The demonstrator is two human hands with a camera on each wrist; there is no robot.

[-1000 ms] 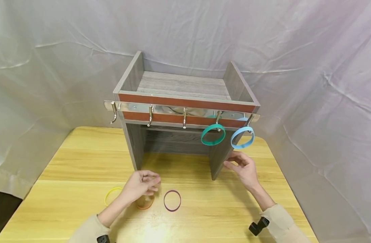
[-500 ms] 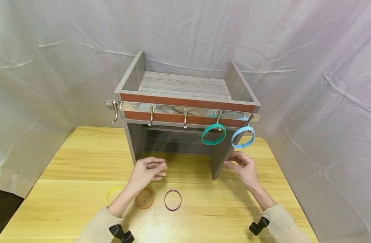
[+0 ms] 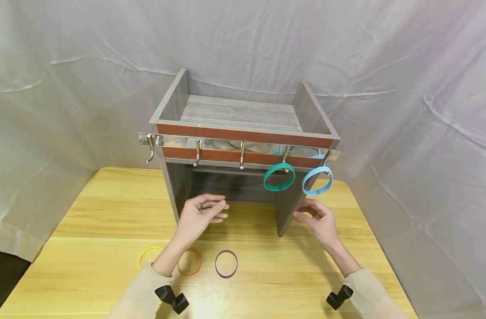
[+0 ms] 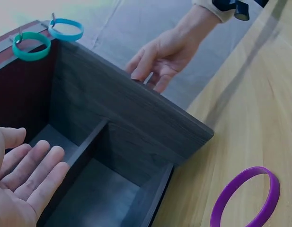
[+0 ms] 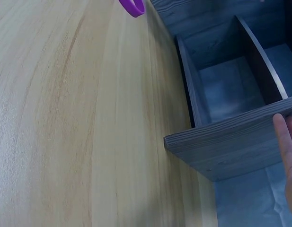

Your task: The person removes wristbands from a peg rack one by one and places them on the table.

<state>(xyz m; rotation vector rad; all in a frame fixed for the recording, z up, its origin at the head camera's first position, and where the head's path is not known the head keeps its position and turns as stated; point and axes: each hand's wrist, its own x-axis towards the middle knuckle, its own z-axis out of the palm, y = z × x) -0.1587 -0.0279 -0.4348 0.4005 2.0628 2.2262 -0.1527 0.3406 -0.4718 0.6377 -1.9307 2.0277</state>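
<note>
My left hand (image 3: 201, 215) hovers in front of the lower opening of the grey wooden shelf (image 3: 243, 116), near its left panel. In the left wrist view its fingers (image 4: 38, 182) are extended and nothing lies in the palm. My right hand (image 3: 318, 223) touches the front edge of the right side panel with its fingertips. A green wristband (image 3: 279, 177) hangs on the second hook from the right. On the rightmost hook hangs a light blue wristband (image 3: 317, 180). Purple (image 3: 226, 264), orange (image 3: 189, 261) and yellow wristbands (image 3: 141, 259) lie on the table; my left forearm partly covers the last two.
A metal hook rail (image 3: 219, 144) runs across the shelf front, with bare hooks at the left and middle. The shelf stands on a yellow wooden table (image 3: 275, 283). Grey sheeting (image 3: 243, 40) encloses the back and sides.
My left hand has risen and moved forward and right, away from the wristbands on the table, uncovering most of the orange one. The right hand has stayed at the side panel.
</note>
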